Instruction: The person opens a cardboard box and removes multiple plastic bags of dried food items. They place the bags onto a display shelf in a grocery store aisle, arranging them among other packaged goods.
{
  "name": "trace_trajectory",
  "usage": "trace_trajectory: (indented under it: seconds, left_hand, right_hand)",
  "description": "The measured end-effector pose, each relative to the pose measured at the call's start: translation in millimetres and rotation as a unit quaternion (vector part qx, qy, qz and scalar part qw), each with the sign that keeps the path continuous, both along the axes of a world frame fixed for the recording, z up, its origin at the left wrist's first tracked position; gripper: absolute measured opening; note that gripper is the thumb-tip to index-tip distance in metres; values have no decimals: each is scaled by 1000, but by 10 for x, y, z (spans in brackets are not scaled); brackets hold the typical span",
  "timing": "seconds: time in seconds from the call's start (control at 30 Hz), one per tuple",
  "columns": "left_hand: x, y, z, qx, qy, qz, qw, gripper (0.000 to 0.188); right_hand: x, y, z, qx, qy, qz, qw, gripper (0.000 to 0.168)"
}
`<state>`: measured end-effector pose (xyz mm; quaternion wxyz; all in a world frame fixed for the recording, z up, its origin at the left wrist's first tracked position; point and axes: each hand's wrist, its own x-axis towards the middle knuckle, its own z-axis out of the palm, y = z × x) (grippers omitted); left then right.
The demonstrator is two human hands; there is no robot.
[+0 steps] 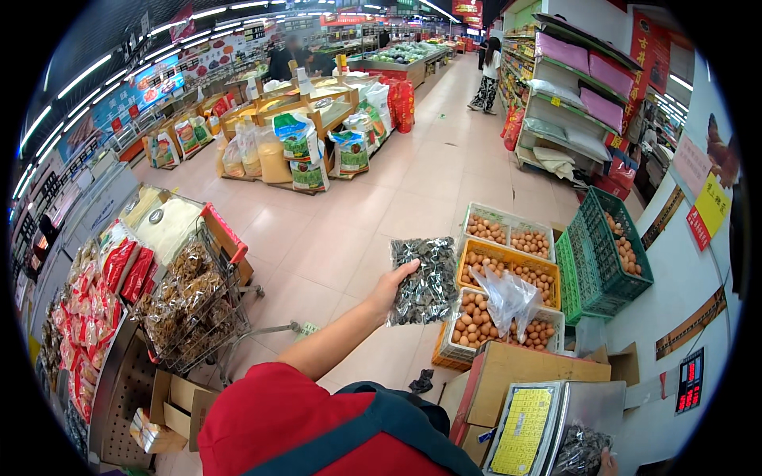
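My left hand [397,288] grips a clear plastic bag of dark dried fungus [424,282] by its left edge, with the thumb on top, and holds it out over the floor beside the egg crates. At the bottom right, only the fingers of my right hand [607,461] show, at the edge of another clear bag of dark dried fungus [580,446]. That bag lies on the metal pan of a weighing scale [595,398]. A yellow chart [519,429] covers the scale's left part, and a display with red digits [690,381] stands on its right. Whether the right fingers grip the bag is hidden.
Plastic crates of brown eggs [512,253] stand right of centre, a loose plastic bag [506,294] on them. Green crates [613,256] are stacked behind. A shopping cart [202,309] with bagged dried goods stands left. Grain sacks [306,149] and a walking person [489,74] are farther off.
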<state>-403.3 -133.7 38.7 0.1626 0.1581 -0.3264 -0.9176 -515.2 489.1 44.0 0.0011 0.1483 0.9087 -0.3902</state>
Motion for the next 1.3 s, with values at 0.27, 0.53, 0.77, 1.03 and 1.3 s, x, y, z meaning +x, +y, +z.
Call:
trace_trajectory:
  seconds: [0.27, 0.53, 0.77, 1.03, 1.3]
  left_hand:
    - [-81, 59, -6, 5, 14, -1, 1000, 39]
    - [-102, 33, -84, -10, 14, -29, 999, 46]
    - [-151, 136, 29, 4, 20, -38, 999, 43]
    - [-248, 181, 94, 1, 25, -48, 999, 43]
    - [-302, 158, 41, 5, 18, -50, 999, 43]
  right_hand:
    - [58, 52, -28, -12, 7, -4, 1000, 49]
    - [32, 13, -53, -31, 10, -4, 999, 48]
    - [7, -48, -106, -60, 17, -8, 998, 47]
    - [4, -158, -128, -95, 24, -22, 995, 47]
    - [-6, -205, -123, -153, 33, -46, 987, 46]
